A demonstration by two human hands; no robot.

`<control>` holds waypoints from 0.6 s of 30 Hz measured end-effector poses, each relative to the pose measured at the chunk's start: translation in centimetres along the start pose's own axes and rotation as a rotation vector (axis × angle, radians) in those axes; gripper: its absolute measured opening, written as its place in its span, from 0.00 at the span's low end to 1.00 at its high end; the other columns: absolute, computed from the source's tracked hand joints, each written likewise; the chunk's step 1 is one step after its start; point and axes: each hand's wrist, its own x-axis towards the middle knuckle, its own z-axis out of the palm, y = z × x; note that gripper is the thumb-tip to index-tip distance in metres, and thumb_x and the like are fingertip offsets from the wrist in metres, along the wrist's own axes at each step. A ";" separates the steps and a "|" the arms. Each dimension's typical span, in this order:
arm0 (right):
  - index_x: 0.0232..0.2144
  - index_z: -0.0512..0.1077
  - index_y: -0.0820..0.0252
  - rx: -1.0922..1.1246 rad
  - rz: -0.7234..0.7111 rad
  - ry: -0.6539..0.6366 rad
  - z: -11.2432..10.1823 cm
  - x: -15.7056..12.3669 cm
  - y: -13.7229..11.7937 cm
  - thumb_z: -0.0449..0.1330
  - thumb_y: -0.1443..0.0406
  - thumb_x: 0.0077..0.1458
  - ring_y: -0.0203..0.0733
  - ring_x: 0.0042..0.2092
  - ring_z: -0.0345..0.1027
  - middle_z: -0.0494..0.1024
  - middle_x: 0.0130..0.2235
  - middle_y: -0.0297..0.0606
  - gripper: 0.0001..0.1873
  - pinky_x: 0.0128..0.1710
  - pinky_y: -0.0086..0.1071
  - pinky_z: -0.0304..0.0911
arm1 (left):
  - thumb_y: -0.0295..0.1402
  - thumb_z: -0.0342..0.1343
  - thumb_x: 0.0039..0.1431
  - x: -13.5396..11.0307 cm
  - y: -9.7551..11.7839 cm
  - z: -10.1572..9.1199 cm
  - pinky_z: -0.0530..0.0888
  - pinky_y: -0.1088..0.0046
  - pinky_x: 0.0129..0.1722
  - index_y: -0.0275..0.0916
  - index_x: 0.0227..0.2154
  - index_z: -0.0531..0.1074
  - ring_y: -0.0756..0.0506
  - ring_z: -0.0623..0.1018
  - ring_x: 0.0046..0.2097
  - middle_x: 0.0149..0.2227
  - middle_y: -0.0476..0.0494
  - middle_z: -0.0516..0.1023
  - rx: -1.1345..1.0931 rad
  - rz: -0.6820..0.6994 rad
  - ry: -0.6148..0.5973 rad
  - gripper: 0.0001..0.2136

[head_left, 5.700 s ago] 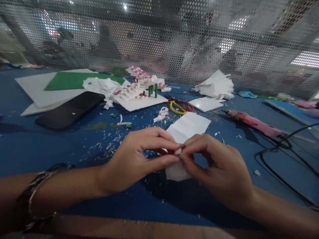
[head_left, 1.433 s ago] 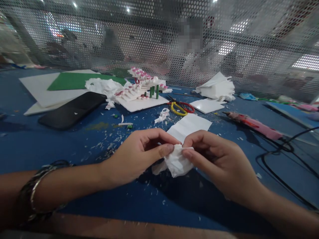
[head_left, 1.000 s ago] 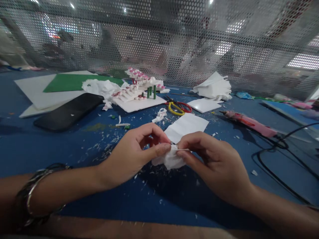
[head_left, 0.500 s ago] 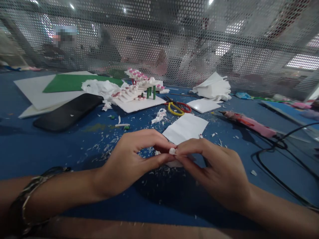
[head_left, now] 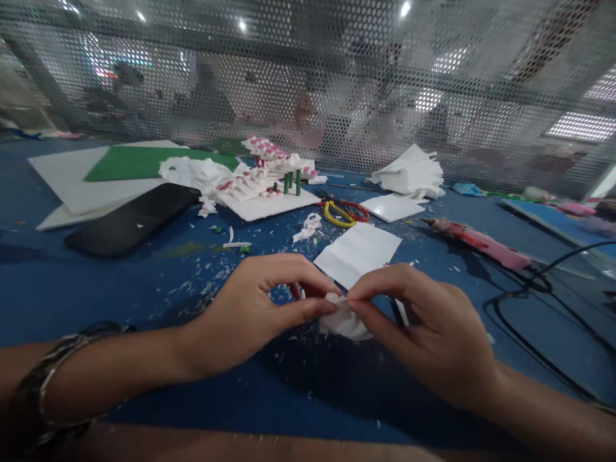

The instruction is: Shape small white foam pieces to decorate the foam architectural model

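Note:
A small crumpled piece of white tissue paper point(head_left: 345, 321) is pinched between both hands, just above the blue table. My left hand point(head_left: 260, 308) is closed, its thumb and index finger on the paper's left side. The fingertips of my right hand point(head_left: 428, 327) grip the paper's upper right part. Just beyond the hands lies a flat white paper sheet point(head_left: 359, 251). Scissors point(head_left: 342, 212) with yellow and red handles rest behind that sheet. Further back stands a small white model staircase point(head_left: 269, 173) with green posts and pink dabs.
A black phone point(head_left: 132, 218) lies at left near white and green sheets point(head_left: 158, 162). A pink glue gun point(head_left: 481, 242) with a black cable point(head_left: 500, 314) is at right. Stacked white tissue point(head_left: 409, 170) sits before a perforated metal screen point(head_left: 308, 77). White scraps litter the blue table point(head_left: 192, 398).
My right hand has shifted slightly right, away from the left fingertips. The tissue between them now shows more of its crumpled surface, where before a small white lump showed.

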 end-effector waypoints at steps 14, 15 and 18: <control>0.32 0.69 0.57 -0.032 -0.061 -0.155 -0.2 0.0 0.2 0.56 0.71 0.49 0.26 0.29 0.69 0.76 0.29 0.27 0.07 0.31 0.16 0.63 | 0.29 0.56 0.48 0.3 -0.4 -0.2 0.69 0.86 0.31 0.38 0.25 0.73 0.54 0.73 0.32 0.29 0.52 0.76 -0.053 -0.120 -0.048 0.02; 0.33 0.69 0.57 -0.040 -0.053 -0.172 -0.2 0.0 0.2 0.56 0.70 0.49 0.27 0.29 0.70 0.77 0.29 0.28 0.07 0.30 0.18 0.63 | 0.30 0.56 0.48 0.4 -0.5 -0.3 0.69 0.85 0.31 0.38 0.25 0.74 0.54 0.74 0.32 0.28 0.52 0.76 -0.054 -0.137 -0.060 0.03; 0.34 0.69 0.57 -0.075 -0.038 -0.183 -0.3 -0.2 0.2 0.55 0.69 0.50 0.29 0.30 0.71 0.77 0.30 0.29 0.07 0.29 0.19 0.64 | 0.31 0.56 0.47 0.4 -0.6 -0.4 0.70 0.85 0.30 0.39 0.26 0.74 0.53 0.74 0.30 0.27 0.53 0.77 -0.051 -0.182 -0.090 0.04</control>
